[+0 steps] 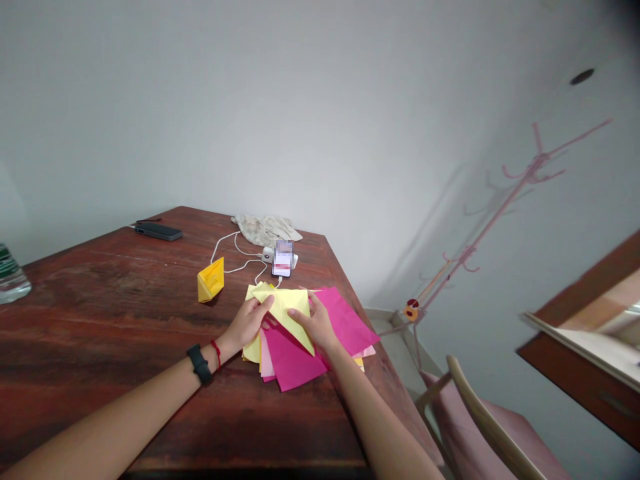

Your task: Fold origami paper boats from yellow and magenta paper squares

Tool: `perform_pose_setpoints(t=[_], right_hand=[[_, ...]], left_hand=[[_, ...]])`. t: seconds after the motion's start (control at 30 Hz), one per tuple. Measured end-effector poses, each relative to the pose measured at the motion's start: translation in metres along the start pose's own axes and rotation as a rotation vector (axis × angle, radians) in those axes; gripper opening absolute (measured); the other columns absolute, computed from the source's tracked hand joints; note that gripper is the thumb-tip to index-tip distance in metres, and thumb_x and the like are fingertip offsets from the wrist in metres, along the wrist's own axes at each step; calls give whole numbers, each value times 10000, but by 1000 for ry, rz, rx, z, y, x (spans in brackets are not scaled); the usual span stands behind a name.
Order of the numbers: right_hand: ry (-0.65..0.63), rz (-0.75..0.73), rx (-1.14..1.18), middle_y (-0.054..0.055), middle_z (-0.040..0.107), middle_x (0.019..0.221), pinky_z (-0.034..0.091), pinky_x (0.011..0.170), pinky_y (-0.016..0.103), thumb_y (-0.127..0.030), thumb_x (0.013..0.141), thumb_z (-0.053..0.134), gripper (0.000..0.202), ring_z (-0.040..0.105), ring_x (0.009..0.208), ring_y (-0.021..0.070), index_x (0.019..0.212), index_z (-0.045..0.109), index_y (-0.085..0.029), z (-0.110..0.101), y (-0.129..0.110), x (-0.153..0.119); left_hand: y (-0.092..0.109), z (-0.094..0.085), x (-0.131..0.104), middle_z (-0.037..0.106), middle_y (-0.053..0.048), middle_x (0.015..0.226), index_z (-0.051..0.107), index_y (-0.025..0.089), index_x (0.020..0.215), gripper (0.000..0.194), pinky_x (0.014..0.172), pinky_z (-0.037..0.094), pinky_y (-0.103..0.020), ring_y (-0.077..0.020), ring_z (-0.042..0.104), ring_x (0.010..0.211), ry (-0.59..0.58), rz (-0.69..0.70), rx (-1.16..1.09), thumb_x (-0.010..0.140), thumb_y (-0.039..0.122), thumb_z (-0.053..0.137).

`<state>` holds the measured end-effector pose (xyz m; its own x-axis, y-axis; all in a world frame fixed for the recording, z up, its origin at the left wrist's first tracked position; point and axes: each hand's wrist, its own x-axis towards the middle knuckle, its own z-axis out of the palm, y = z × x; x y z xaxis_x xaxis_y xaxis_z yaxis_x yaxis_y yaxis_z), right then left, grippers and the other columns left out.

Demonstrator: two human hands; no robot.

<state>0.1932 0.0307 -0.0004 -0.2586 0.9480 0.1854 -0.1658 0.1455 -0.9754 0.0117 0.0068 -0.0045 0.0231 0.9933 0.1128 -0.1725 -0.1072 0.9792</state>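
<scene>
A pale yellow sheet of paper (290, 303), folded into a triangle, is held up between both hands. My left hand (251, 321) pinches its left edge, thumb on top. On the right side of the fold, my right hand (316, 321) grips with the thumb over the front and the fingers partly hidden behind. Beneath lie several loose paper sheets: magenta paper (300, 369), with pale pink and yellow edges showing under it. A folded yellow paper piece (211, 280) stands on the table to the left of the sheets.
A lit phone (283, 259) leans upright behind the papers, with white cables running to its left. A crumpled cloth (267, 230), a black device (159, 231) and a clear bottle (13, 277) are on the wooden table (125, 320). To the right stand a chair (480, 407) and a pink coat rack (500, 207).
</scene>
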Motion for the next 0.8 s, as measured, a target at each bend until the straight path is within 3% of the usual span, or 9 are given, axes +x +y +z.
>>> perform_pose_setpoints(t=[0.37,0.47,0.53,0.63,0.73,0.8], right_hand=[[32,89,17,65,779,955,602,716,375,-457,594,890,749,750,793,260,1217,554,-213,1,-1,-2],[7,137,-6,44,759,790,563,621,296,-509,605,867,540,715,661,199,969,647,-176,0,1,-2],[19,141,-57,13,706,663,489,510,235,-535,617,847,455,644,545,144,783,631,-171,-1,3,-1],[59,124,-143,-41,592,520,363,396,206,-569,646,806,446,501,404,93,712,598,-180,-4,4,1],[131,76,-211,-56,538,477,341,379,206,-584,658,783,448,468,386,93,714,599,-179,-6,2,3],[182,35,-240,-53,528,472,351,378,212,-590,663,771,449,478,393,102,705,599,-178,-7,1,3]], left_hand=[[12,-10,5,706,-20,696,629,155,832,413,464,487,-243,-159,627,508,214,42,-166,773,559,693],[14,-15,9,703,-18,690,616,157,853,408,462,490,-236,-157,635,510,283,70,-213,801,558,668],[15,-19,13,695,-12,676,605,158,859,400,436,470,-215,-142,625,487,349,84,-228,825,554,646],[17,-24,17,688,-11,675,588,156,865,388,393,433,-186,-111,600,439,409,81,-252,878,544,585],[17,-24,17,679,-7,661,571,158,885,393,391,441,-181,-112,617,437,385,73,-264,903,549,549],[16,-21,14,666,4,629,552,164,884,378,401,456,-186,-128,641,454,294,61,-249,880,539,594]])
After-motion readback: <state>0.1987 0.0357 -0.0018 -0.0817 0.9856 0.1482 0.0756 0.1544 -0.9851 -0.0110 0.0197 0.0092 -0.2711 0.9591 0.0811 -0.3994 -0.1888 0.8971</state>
